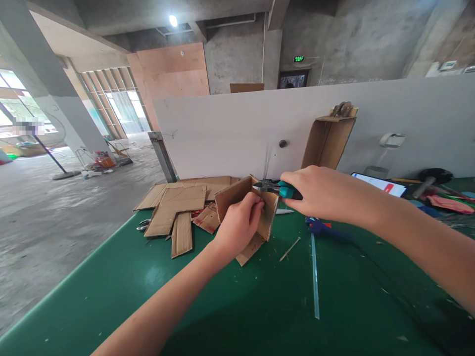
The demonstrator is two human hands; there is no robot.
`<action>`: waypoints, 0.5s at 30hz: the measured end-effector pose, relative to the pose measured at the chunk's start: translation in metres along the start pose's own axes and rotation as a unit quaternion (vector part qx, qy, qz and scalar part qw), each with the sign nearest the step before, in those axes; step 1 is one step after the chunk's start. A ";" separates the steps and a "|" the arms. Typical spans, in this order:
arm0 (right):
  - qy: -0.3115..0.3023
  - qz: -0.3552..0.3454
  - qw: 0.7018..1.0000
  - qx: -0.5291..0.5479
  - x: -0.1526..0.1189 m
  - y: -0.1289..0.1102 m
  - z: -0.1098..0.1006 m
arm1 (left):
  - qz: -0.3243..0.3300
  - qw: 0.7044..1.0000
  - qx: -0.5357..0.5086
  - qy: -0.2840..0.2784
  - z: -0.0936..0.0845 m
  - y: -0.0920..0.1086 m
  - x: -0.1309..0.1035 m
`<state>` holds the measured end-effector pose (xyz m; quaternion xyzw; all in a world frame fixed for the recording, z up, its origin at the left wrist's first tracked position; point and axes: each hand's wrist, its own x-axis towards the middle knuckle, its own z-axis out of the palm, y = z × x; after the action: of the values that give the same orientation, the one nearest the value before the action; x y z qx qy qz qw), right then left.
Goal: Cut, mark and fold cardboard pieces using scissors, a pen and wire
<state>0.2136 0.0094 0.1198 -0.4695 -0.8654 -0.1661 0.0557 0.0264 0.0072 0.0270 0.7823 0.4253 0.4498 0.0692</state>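
Observation:
My right hand (pixel 302 185) is closed round the teal and black handles of a pair of pliers (pixel 284 190). The metal jaws point left, over the upper edge of a small open cardboard box (pixel 269 217). Thin wires or sticks (pixel 266 163) rise upright beside the jaws. My left hand (pixel 243 217) is at the box's opening, just below the jaws, with its fingers pinched together; what they hold is too small to make out. Part of the box is hidden behind this hand.
Flat cardboard pieces (pixel 181 202) and scissors (pixel 144 225) lie at the left. A glue gun (pixel 321 227), a clear glue stick (pixel 315 277) and a thin rod (pixel 290 249) are on the green table (pixel 222 316). Behind stand a tall cardboard piece (pixel 328 143) and a phone (pixel 382 185).

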 end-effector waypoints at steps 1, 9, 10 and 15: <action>0.004 0.000 1.000 -0.004 0.000 0.000 0.002 | 0.002 1.000 0.000 -0.002 0.000 0.000 0.000; 0.063 0.009 0.997 0.048 -0.001 -0.001 0.017 | 0.002 1.000 0.007 -0.005 0.000 0.000 0.000; 0.059 0.009 0.996 0.071 -0.001 -0.001 0.017 | 0.001 1.000 0.005 -0.006 0.000 0.000 0.000; 0.047 0.023 0.995 0.084 -0.001 0.000 0.012 | -0.010 1.000 -0.005 -0.020 0.000 0.000 0.001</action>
<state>0.2148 0.0121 0.1083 -0.4743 -0.8619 -0.1131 0.1394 0.0263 0.0080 0.0281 0.7863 0.4295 0.4358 0.0859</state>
